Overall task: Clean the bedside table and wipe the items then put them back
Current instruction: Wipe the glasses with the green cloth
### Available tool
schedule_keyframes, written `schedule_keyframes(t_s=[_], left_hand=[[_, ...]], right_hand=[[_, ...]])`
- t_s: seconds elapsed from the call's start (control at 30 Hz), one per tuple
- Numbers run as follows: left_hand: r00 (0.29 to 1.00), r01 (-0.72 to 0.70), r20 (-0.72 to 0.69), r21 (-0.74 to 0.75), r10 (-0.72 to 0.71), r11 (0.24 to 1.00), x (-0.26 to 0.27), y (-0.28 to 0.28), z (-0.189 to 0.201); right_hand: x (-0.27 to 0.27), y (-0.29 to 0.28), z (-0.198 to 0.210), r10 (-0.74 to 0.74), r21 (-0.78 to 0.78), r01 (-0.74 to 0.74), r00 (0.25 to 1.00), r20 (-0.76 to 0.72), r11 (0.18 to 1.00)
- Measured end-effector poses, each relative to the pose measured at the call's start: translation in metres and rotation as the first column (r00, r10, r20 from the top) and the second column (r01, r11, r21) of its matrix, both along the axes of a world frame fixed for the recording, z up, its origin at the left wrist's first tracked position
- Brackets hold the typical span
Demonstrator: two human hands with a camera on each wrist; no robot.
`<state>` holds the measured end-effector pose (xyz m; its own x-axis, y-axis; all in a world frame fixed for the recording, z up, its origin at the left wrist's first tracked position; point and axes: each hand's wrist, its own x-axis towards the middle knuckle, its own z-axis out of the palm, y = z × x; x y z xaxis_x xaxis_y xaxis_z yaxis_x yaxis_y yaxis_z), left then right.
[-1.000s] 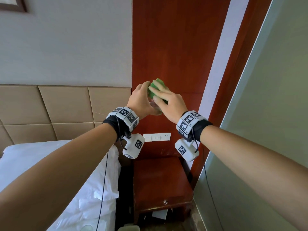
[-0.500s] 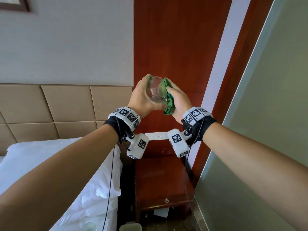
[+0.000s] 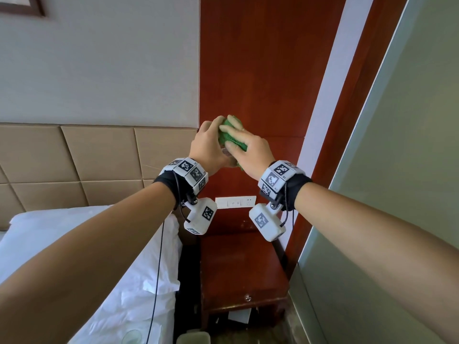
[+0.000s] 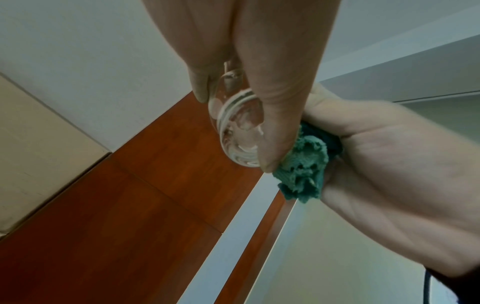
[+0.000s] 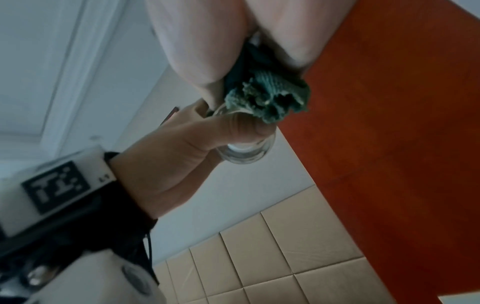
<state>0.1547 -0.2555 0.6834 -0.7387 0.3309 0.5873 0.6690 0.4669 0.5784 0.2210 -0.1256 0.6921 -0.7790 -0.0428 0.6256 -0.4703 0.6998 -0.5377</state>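
Right hand now covers glass with cloth (green).

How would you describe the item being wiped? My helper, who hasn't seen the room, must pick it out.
Look in front of the red wood wall panel, above the bedside table. The left hand holds a clear drinking glass there. It is the only transparent thing, with a green cloth pressed against it.

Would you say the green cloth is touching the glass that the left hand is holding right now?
Touching. In the right wrist view the green cloth lies bunched against the top of the glass, with no gap; the left hand grips the glass.
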Motion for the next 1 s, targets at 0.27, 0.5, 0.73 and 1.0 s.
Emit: schedule_keyframes(t_s=[0.27,0.5,0.73,1.0], left_hand=[[0.998,-0.008,-0.066,-0.053,0.004,0.999,0.008,-0.004,-0.002],[0.999,-0.014,-0.029,-0.074,0.012,0.997,0.006,-0.006,0.001],[0.999,-0.038,-0.011,-0.046,0.038,0.998,0.006,-0.006,0.001],[0.990,0.068,-0.118,-0.040,-0.072,0.997,0.015,-0.012,0.003]], right_hand=[[-0.009,-0.004,0.007,-0.001,-0.432,0.135,0.956,0.295,0.892],[-0.009,-0.007,-0.001,0.094,-0.554,0.111,0.940,0.329,0.825],[-0.001,-0.013,-0.001,-0.092,-0.116,0.107,0.987,0.131,0.987],[-0.010,-0.007,0.020,0.134,-0.742,0.301,0.876,0.463,0.600]])
